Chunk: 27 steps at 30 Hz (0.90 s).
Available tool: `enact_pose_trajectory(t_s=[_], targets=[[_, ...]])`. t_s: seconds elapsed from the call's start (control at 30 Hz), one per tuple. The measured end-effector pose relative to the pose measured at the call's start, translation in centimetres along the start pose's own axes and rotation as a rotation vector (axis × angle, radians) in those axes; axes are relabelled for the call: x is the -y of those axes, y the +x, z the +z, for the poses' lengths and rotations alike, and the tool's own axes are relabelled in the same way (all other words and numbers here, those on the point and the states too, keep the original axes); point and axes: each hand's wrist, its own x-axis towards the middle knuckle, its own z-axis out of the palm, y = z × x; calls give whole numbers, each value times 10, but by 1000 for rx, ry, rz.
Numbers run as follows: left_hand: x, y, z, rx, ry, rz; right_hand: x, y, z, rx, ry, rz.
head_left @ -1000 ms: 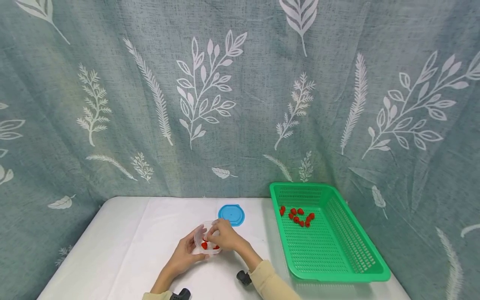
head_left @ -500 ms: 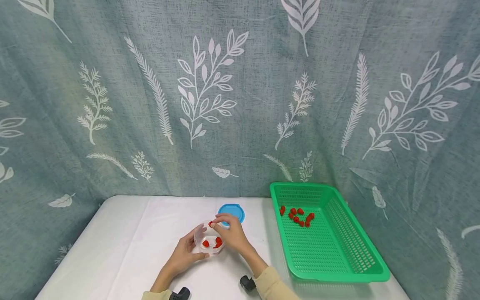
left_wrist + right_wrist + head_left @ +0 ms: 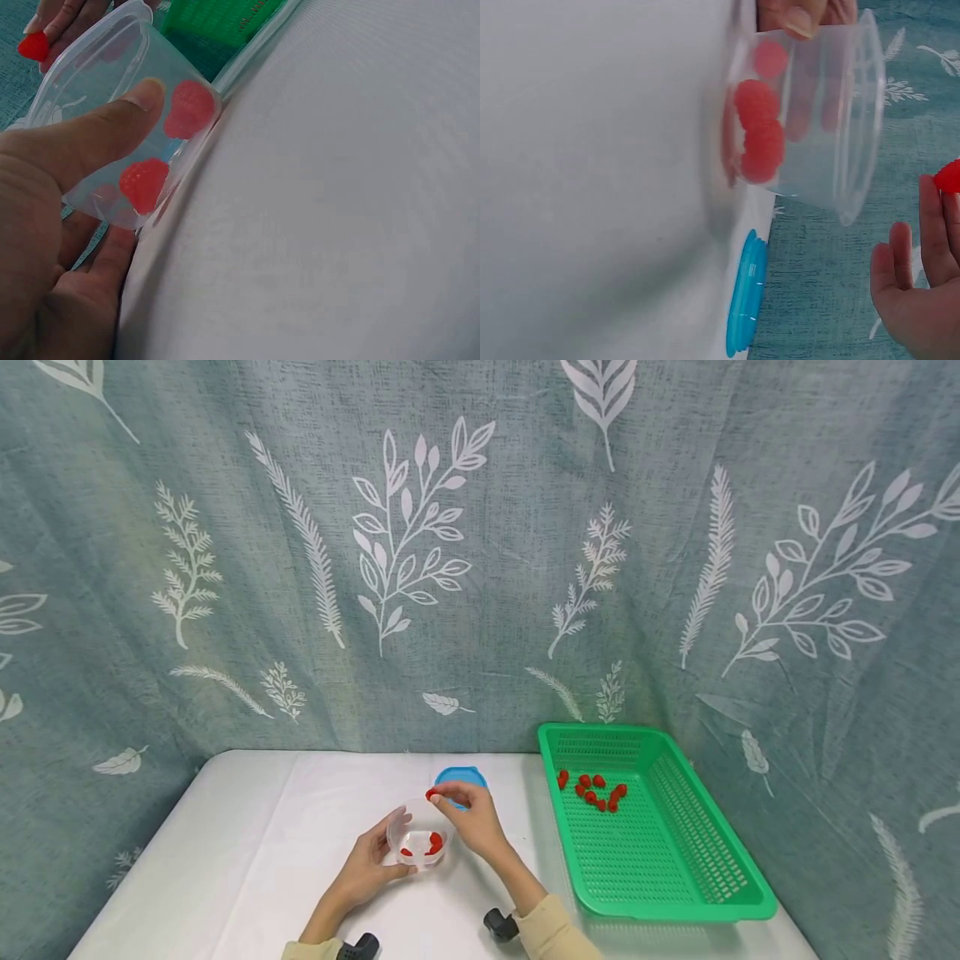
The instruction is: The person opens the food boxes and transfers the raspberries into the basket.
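A clear plastic container (image 3: 413, 840) stands on the white table, held at its side by my left hand (image 3: 367, 866). The left thumb lies along the near wall in the left wrist view, with the other fingers on the far side. Several red raspberries (image 3: 763, 152) lie on the container's bottom. Above and behind the rim, my right hand (image 3: 477, 824) pinches one more raspberry (image 3: 431, 794) between thumb and fingertips. In the right wrist view that hand is partly cut off by the frame edge.
A blue lid (image 3: 461, 773) lies behind the container, partly covered by the right hand. To the right stands a green perforated basket (image 3: 660, 909) with several raspberries (image 3: 591, 797) near its back left. A patterned curtain (image 3: 480, 693) hangs behind the table.
My right hand has drawn a raspberry up out of the container and moved it back and to the right. The raspberries inside have shifted. The left hand keeps its hold.
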Motion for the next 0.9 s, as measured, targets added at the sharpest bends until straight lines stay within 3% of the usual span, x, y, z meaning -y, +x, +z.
enact_pose_trajectory(t_s=[0.23,0.43,0.67,0.9], targets=[[0,1,0,-5,-12,-29,48,-10,-15,7,30,9],[1,2,0,-10,-18,-37,68,-16,-26,17,63,25],[4,3,0,-3,-37,-18,81,-23,-38,38,62,18],[4,2,1,-10,-36,-23,56,-24,-53,62,80,-25]])
